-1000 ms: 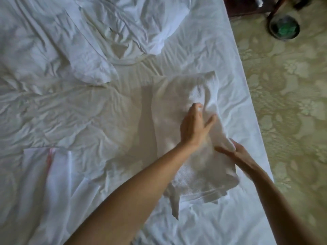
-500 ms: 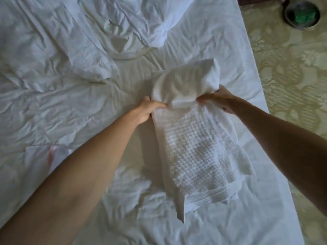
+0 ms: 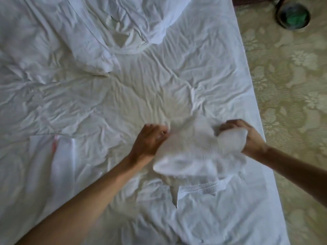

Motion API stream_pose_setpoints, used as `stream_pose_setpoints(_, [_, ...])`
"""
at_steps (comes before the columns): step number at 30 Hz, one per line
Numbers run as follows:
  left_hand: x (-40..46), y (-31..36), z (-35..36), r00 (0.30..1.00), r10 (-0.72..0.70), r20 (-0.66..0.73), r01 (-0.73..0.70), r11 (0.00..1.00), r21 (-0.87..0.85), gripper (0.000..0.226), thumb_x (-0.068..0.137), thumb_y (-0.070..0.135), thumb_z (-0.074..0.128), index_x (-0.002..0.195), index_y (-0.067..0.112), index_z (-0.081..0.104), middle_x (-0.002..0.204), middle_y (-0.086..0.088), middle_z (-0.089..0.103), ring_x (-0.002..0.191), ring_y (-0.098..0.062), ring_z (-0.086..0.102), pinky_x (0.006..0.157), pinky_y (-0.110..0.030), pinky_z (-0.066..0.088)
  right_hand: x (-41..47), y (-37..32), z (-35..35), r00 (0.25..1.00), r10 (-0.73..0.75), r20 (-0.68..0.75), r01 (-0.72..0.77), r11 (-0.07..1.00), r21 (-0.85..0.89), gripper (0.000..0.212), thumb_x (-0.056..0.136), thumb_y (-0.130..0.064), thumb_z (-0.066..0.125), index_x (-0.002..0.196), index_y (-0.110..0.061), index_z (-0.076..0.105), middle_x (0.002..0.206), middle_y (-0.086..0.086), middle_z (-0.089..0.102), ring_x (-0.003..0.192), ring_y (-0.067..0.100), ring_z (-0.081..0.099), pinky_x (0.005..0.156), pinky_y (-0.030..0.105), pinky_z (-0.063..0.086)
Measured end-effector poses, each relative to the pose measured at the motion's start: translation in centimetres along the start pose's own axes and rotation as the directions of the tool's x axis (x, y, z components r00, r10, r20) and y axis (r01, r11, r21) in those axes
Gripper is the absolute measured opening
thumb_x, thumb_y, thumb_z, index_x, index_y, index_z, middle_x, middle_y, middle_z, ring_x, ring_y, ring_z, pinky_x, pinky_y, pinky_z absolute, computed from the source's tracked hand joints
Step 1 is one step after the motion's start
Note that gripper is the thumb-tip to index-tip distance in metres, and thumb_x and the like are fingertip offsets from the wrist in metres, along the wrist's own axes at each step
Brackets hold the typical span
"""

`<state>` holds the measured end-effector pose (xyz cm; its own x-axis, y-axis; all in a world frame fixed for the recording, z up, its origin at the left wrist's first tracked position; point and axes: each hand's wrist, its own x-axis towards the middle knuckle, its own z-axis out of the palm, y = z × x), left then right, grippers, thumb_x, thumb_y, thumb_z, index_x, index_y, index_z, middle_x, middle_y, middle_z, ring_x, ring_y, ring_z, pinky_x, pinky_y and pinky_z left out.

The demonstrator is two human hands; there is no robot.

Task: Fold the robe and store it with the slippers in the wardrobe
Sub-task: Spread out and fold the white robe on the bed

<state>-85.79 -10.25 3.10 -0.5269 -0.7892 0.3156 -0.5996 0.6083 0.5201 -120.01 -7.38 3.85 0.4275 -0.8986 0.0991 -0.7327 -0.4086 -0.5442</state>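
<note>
Here, label by label, from the left of the frame to the right:

Plastic packet (image 3: 53, 156): a flat, glossy sleeve with a thin pink strip, lying at lower left on the sheet, well apart from the hands; its contents cannot be made out.

Pillows (image 3: 85, 45): rumpled white cotton piled at upper left and top centre.

Bed sheet (image 3: 109, 103): white, thin and heavily creased, covering most of the frame.

Left hand (image 3: 150, 140): centre of the frame, fingers curled onto the robe's left edge, clamped on the cloth.

Robe (image 3: 192, 152): white waffle-weave, thick and soft, already gathered into a loose, rounded bundle at centre right, near the bed's edge; a hemmed band and a narrow tail hang from its lower side. Motion blur softens the outline.

Right hand (image 3: 247, 137): gripping the bundle's right end, fingers wrapped over a bulge of fabric.

Step in hand: by the look of it, a fold brought toward the lower frame. To do it well, both hands should likely travel evenly, edges matched, the loose tail tucked under, and the top pressed flat so the pile does not spring open.

Carpet (image 3: 290, 103): pale green-gold with a woven floral pattern, right of the frame.

Bin (image 3: 293, 15): round and dark, with something green inside, upper right.

Slippers and wardrobe: not in view.
</note>
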Motion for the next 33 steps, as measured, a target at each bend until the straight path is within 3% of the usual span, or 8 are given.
stream_pose_setpoints(5, [-8.4,2.2,3.3,0.969,0.148,0.200,-0.160,0.986,0.046,0.010,0.092,0.012,0.060,0.089,0.016,0.069,0.103,-0.005,0.063,0.092,-0.025,0.059,0.080,-0.036,0.043,-6.1,-1.6,4.0,0.920,-0.358,0.158,0.378,0.918,-0.121,0.027,0.085,-0.007,0.060,0.109,-0.019,0.061,0.117,0.001,0.055,0.102,0.025,0.058,0.091,0.032,0.046])
stream_pose_setpoints(11, [-10.1,4.2,2.5,0.873,-0.335,0.354,0.423,0.882,-0.209,0.019,0.077,0.023,0.067,0.094,0.018,0.072,0.112,0.006,0.051,0.107,-0.014,0.057,0.097,-0.032,0.046,-7.0,-3.8,3.5,0.914,0.114,0.390,-0.197,0.964,0.180,0.040,0.069,-0.003,0.060,0.096,-0.029,0.073,0.117,-0.016,0.057,0.119,0.006,0.051,0.097,0.038,0.049])
stream_pose_setpoints(13, [-9.4,5.9,2.6,0.738,-0.616,0.276,0.674,0.699,-0.241,0.051,0.069,0.051,0.079,0.106,0.020,0.060,0.111,0.010,0.044,0.106,-0.009,0.052,0.097,-0.023,0.043,-6.6,-4.6,2.4,0.868,0.322,0.378,-0.452,0.828,0.331,0.019,0.084,-0.027,0.059,0.096,-0.032,0.073,0.113,-0.018,0.061,0.116,0.008,0.054,0.098,0.038,0.047])
stream_pose_setpoints(15, [-8.5,6.8,3.3,0.481,-0.823,0.302,0.874,0.420,-0.246,0.093,0.049,0.063,0.087,0.118,0.022,0.041,0.115,0.009,0.039,0.107,-0.008,0.048,0.095,-0.023,0.044,-6.3,-5.0,2.5,0.788,0.544,0.288,-0.612,0.740,0.278,0.046,0.077,-0.061,0.068,0.110,-0.029,0.064,0.120,-0.013,0.055,0.117,0.010,0.050,0.098,0.035,0.045])
stream_pose_setpoints(18, [-7.9,6.3,5.1,0.204,-0.808,0.553,0.954,0.037,-0.298,0.108,0.035,0.062,0.095,0.122,0.018,0.049,0.118,0.004,0.061,0.102,-0.009,0.062,0.093,-0.030,0.053,-6.6,-4.5,3.8,0.530,0.776,0.342,-0.844,0.523,0.122,0.114,0.057,-0.062,0.088,0.145,-0.016,0.031,0.141,0.003,0.039,0.132,0.025,0.038,0.105,0.041,0.041])
stream_pose_setpoints(20, [-7.7,5.7,5.6,0.129,-0.759,0.638,0.954,-0.081,-0.289,0.095,0.028,0.062,0.097,0.108,0.019,0.071,0.104,0.002,0.076,0.092,-0.013,0.073,0.088,-0.038,0.060,-6.1,-4.4,4.3,0.468,0.755,0.460,-0.883,0.381,0.274,0.107,0.060,-0.049,0.093,0.145,-0.014,0.036,0.133,0.004,0.057,0.122,0.026,0.056,0.097,0.038,0.052])
stream_pose_setpoints(23, [-7.7,5.0,5.9,0.095,-0.733,0.674,0.936,-0.165,-0.312,0.082,0.035,0.053,0.100,0.105,0.019,0.073,0.101,0.001,0.077,0.092,-0.016,0.074,0.085,-0.038,0.061,-5.0,-5.3,5.4,0.563,0.600,0.568,-0.817,0.302,0.491,0.066,0.070,-0.044,0.086,0.126,-0.023,0.060,0.110,0.000,0.074,0.104,0.021,0.071,0.086,0.034,0.059])
stream_pose_setpoints(33, [-9.7,4.1,1.8,0.247,-0.660,0.710,0.888,-0.140,-0.439,0.070,0.053,0.050,0.097,0.113,0.023,0.072,0.103,0.003,0.078,0.097,-0.016,0.074,0.090,-0.042,0.059,-4.4,-9.8,7.1,0.566,0.459,0.685,-0.774,0.011,0.633,0.037,0.097,-0.015,0.059,0.133,-0.010,0.058,0.128,0.018,0.066,0.117,0.039,0.063,0.102,0.056,0.048])
